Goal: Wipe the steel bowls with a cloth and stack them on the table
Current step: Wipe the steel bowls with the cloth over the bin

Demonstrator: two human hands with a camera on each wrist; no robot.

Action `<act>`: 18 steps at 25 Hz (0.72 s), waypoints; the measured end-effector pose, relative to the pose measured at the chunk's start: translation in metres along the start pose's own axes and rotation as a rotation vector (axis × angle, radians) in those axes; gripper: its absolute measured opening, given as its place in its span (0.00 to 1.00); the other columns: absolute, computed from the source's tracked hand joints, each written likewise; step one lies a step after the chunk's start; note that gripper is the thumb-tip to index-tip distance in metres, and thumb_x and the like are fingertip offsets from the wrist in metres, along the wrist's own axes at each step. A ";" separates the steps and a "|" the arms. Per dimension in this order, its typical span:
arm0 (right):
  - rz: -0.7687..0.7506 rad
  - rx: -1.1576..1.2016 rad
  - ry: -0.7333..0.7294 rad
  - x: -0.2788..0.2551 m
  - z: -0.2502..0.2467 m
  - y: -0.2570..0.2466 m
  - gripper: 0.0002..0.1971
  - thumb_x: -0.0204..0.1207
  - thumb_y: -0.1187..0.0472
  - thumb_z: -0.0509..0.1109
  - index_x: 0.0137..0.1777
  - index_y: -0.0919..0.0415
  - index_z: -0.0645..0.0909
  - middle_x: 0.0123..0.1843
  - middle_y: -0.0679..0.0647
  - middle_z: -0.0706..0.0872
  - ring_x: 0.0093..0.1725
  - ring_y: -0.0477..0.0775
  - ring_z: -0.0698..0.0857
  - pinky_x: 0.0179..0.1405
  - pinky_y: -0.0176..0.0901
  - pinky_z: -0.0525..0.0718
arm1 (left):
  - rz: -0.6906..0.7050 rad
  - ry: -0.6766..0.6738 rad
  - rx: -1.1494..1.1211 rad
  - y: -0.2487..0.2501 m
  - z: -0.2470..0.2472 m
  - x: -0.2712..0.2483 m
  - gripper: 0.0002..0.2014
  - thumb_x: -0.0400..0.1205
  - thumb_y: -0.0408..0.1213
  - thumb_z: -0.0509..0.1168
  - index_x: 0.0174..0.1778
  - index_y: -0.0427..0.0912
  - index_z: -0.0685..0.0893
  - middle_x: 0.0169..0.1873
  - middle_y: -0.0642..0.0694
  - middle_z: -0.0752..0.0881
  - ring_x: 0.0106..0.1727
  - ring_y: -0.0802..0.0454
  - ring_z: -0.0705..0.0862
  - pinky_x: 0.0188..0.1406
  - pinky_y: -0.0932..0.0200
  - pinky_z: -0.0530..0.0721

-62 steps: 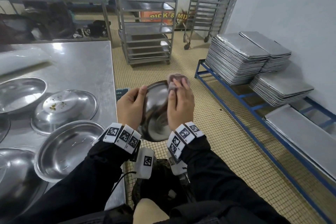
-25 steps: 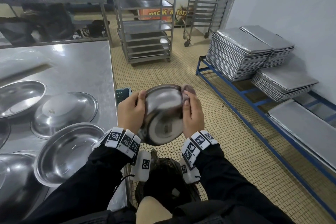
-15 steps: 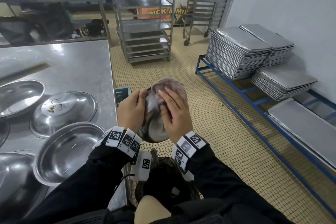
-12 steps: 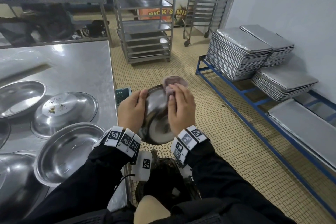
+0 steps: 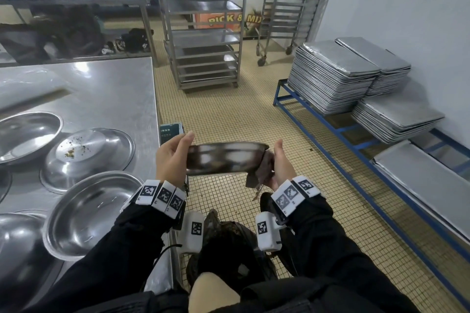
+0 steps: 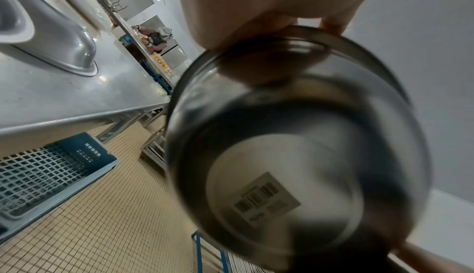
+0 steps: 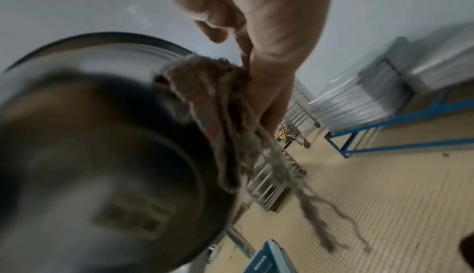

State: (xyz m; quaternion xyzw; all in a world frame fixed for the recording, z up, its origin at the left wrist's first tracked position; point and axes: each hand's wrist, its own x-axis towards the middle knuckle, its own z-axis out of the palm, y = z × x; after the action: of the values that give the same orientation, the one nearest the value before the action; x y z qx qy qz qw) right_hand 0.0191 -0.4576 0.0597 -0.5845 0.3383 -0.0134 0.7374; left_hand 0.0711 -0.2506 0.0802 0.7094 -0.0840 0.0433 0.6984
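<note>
A long steel table (image 5: 106, 89) fills the left of the head view, its near corner close to the person's left sleeve. On it lie several wide steel dishes: one right way up at the near edge (image 5: 86, 213), one turned over with crumbs on its flat base (image 5: 89, 152), another open one further left (image 5: 25, 134), and a domed one partly cut off at the lower left (image 5: 17, 239). To the right, on a low blue rack (image 5: 330, 132) against the wall, stand piles of flat metal trays (image 5: 333, 76). Two wheeled shelf trolleys (image 5: 203, 23) stand behind, on the tiled floor.

Off the table's edge and over the floor, the steel bowl (image 5: 225, 157) is held between both hands, seen side-on with its rim uppermost – its outline is blurred. The left wrist view shows a barcode sticker (image 6: 265, 196) on the flat underside. The left hand (image 5: 173, 157) grips the bowl's left side, thumb over the rim. The right hand (image 5: 279, 162) holds the right side with the brownish cloth (image 5: 262, 170) bunched against the bowl's wall (frayed threads hang below it); its fingers are curled round cloth and rim together.
</note>
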 end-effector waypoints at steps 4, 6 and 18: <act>0.052 -0.027 -0.133 -0.009 -0.001 -0.017 0.17 0.74 0.59 0.68 0.58 0.68 0.80 0.52 0.68 0.86 0.50 0.65 0.87 0.54 0.61 0.86 | 0.115 -0.041 0.200 -0.008 -0.005 -0.005 0.12 0.74 0.45 0.62 0.30 0.40 0.78 0.37 0.45 0.76 0.44 0.51 0.75 0.43 0.60 0.75; 0.035 -0.118 -0.113 -0.008 0.001 -0.019 0.20 0.68 0.70 0.66 0.61 0.71 0.76 0.53 0.68 0.84 0.50 0.65 0.88 0.50 0.59 0.88 | 0.102 -0.022 0.332 -0.007 -0.007 -0.008 0.03 0.71 0.44 0.59 0.38 0.51 0.74 0.50 0.48 0.72 0.57 0.51 0.70 0.60 0.53 0.72; -0.344 -0.654 -0.321 -0.032 0.085 -0.012 0.06 0.75 0.55 0.66 0.45 0.57 0.78 0.43 0.57 0.87 0.40 0.57 0.89 0.42 0.54 0.89 | -0.213 0.255 0.203 0.018 -0.106 -0.052 0.13 0.81 0.26 0.61 0.59 0.43 0.76 0.47 0.41 0.83 0.46 0.45 0.84 0.42 0.54 0.85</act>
State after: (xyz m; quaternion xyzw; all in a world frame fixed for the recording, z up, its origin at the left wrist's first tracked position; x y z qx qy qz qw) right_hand 0.0429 -0.3760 0.0928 -0.8313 0.1023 0.0630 0.5427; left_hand 0.0224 -0.1414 0.0907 0.7699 0.0855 0.0667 0.6289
